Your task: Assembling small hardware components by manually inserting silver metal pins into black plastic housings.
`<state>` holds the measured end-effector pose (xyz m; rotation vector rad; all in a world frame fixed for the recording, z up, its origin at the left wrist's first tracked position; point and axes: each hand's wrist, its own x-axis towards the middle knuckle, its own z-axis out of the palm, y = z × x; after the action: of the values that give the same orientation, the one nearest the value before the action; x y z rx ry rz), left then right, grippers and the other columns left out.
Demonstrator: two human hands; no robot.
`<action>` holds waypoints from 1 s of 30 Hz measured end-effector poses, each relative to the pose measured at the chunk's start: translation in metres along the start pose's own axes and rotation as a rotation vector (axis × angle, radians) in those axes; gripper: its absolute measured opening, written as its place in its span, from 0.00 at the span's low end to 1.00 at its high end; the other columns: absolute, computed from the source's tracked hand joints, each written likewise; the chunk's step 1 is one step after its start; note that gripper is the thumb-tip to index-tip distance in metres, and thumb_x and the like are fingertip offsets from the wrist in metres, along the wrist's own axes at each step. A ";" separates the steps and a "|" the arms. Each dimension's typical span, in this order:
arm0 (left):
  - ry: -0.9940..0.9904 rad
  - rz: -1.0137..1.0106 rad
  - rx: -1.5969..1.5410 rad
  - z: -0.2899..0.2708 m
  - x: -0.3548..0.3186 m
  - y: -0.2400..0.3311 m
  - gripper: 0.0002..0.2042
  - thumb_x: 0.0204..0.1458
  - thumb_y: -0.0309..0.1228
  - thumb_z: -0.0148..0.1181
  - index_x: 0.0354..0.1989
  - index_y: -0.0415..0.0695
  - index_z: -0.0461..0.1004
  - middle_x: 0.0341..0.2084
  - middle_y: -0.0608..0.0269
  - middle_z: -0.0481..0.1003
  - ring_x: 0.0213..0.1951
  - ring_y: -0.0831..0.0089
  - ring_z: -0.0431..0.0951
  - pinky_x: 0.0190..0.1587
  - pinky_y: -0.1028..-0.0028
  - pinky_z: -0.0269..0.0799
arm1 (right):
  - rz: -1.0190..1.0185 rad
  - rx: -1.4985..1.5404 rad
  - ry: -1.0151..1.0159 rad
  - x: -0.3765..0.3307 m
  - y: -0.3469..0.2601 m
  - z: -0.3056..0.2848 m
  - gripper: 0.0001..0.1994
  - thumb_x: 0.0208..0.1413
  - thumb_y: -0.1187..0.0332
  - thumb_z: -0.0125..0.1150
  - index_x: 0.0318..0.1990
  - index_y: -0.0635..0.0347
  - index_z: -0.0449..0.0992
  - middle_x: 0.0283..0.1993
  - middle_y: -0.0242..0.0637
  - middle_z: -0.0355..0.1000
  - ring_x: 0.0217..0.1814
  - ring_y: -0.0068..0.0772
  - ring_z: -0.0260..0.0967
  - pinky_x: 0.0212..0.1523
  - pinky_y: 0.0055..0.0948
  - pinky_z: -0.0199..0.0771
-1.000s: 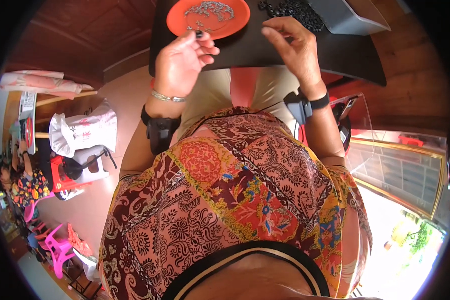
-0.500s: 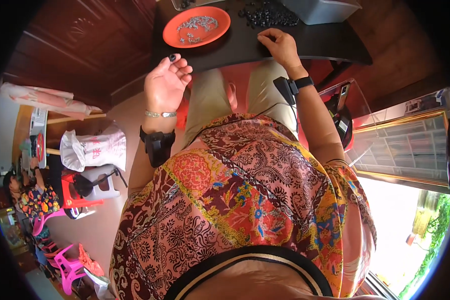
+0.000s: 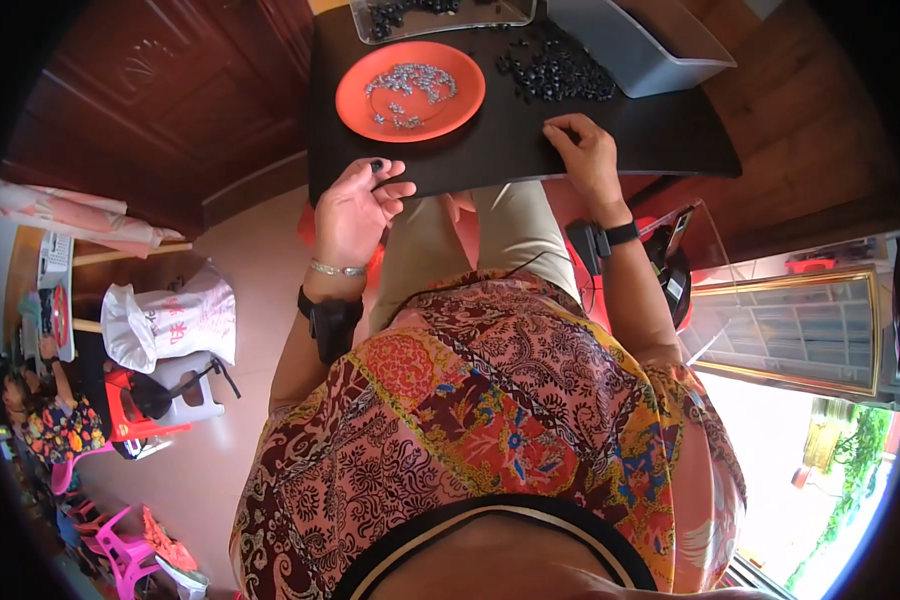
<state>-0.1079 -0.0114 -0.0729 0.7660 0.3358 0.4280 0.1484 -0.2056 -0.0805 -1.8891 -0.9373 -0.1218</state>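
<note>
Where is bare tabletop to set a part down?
Bare: the black table between orange plate and right hand; also its right end, bordered by that hand and the grey bin. Crowded: the far side, with black pieces clustered beside the bin and a clear tray behind the plate.

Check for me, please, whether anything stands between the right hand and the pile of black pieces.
Nothing visible does: only tabletop separates the right hand from the black pieces; the grey bin stands beside them.

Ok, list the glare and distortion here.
Head view: glare washes out the bright opening at lower right; fisheye distortion makes the pink chair look tipped; corners go black; the black piece in the left hand is too small to make out.
</note>
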 end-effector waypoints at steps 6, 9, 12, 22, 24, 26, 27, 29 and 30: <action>0.042 0.039 0.025 -0.001 0.003 0.009 0.09 0.59 0.30 0.47 0.40 0.40 0.71 0.47 0.52 0.72 0.43 0.60 0.76 0.36 0.74 0.70 | 0.032 -0.028 -0.030 -0.015 -0.003 -0.027 0.07 0.52 0.70 0.62 0.35 0.63 0.78 0.32 0.35 0.75 0.32 0.23 0.71 0.36 0.22 0.70; 0.052 0.040 0.069 -0.004 0.001 0.009 0.08 0.58 0.30 0.47 0.39 0.40 0.71 0.45 0.54 0.73 0.43 0.60 0.76 0.34 0.75 0.68 | 0.016 0.007 0.042 -0.026 0.001 -0.029 0.05 0.49 0.71 0.64 0.33 0.61 0.79 0.29 0.33 0.74 0.28 0.23 0.70 0.30 0.21 0.70; 0.098 0.012 0.117 0.003 0.005 0.008 0.08 0.58 0.30 0.47 0.39 0.40 0.71 0.41 0.57 0.74 0.41 0.61 0.77 0.32 0.75 0.68 | 0.048 0.024 0.064 -0.036 -0.005 -0.035 0.05 0.48 0.72 0.64 0.32 0.61 0.79 0.29 0.34 0.74 0.28 0.24 0.71 0.31 0.22 0.70; 0.138 -0.015 0.368 0.019 0.008 0.027 0.09 0.56 0.33 0.50 0.38 0.40 0.70 0.34 0.63 0.73 0.28 0.68 0.78 0.22 0.80 0.63 | -0.064 -0.010 -0.040 -0.045 -0.032 -0.044 0.04 0.46 0.75 0.63 0.32 0.62 0.78 0.34 0.36 0.74 0.35 0.32 0.72 0.36 0.26 0.71; 0.167 0.006 0.395 0.015 0.009 0.028 0.09 0.56 0.32 0.50 0.38 0.39 0.70 0.33 0.62 0.74 0.28 0.68 0.78 0.23 0.79 0.65 | -0.122 -0.016 -0.062 -0.043 -0.029 -0.044 0.05 0.48 0.76 0.62 0.33 0.63 0.77 0.34 0.35 0.74 0.34 0.27 0.71 0.33 0.23 0.70; 0.195 0.020 0.424 0.011 0.006 0.029 0.10 0.56 0.32 0.50 0.39 0.39 0.70 0.33 0.62 0.74 0.27 0.68 0.77 0.24 0.78 0.66 | -0.146 -0.005 -0.067 -0.042 -0.027 -0.046 0.05 0.48 0.76 0.63 0.34 0.63 0.77 0.35 0.36 0.74 0.35 0.29 0.71 0.34 0.24 0.70; 0.224 0.060 0.401 0.008 0.002 0.031 0.10 0.56 0.32 0.49 0.40 0.38 0.70 0.33 0.62 0.74 0.27 0.68 0.77 0.26 0.77 0.68 | -0.140 -0.003 -0.066 -0.040 -0.028 -0.047 0.05 0.48 0.76 0.63 0.34 0.63 0.77 0.35 0.36 0.74 0.35 0.29 0.71 0.34 0.24 0.70; 0.236 0.095 0.395 -0.002 -0.010 0.042 0.10 0.57 0.31 0.48 0.40 0.38 0.70 0.32 0.61 0.74 0.27 0.69 0.76 0.29 0.75 0.71 | -0.114 0.032 -0.135 -0.037 -0.039 -0.051 0.05 0.49 0.76 0.62 0.34 0.64 0.77 0.35 0.35 0.73 0.34 0.26 0.70 0.34 0.23 0.69; 0.235 0.084 0.398 -0.007 -0.018 0.049 0.10 0.57 0.31 0.48 0.40 0.38 0.70 0.32 0.61 0.74 0.27 0.69 0.76 0.29 0.75 0.71 | -0.102 0.031 -0.134 -0.037 -0.046 -0.054 0.05 0.49 0.76 0.62 0.34 0.64 0.77 0.35 0.35 0.73 0.34 0.26 0.70 0.34 0.23 0.69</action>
<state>-0.1390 0.0151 -0.0401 1.1240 0.6218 0.5397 0.1088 -0.2598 -0.0367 -1.8386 -1.1207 -0.0412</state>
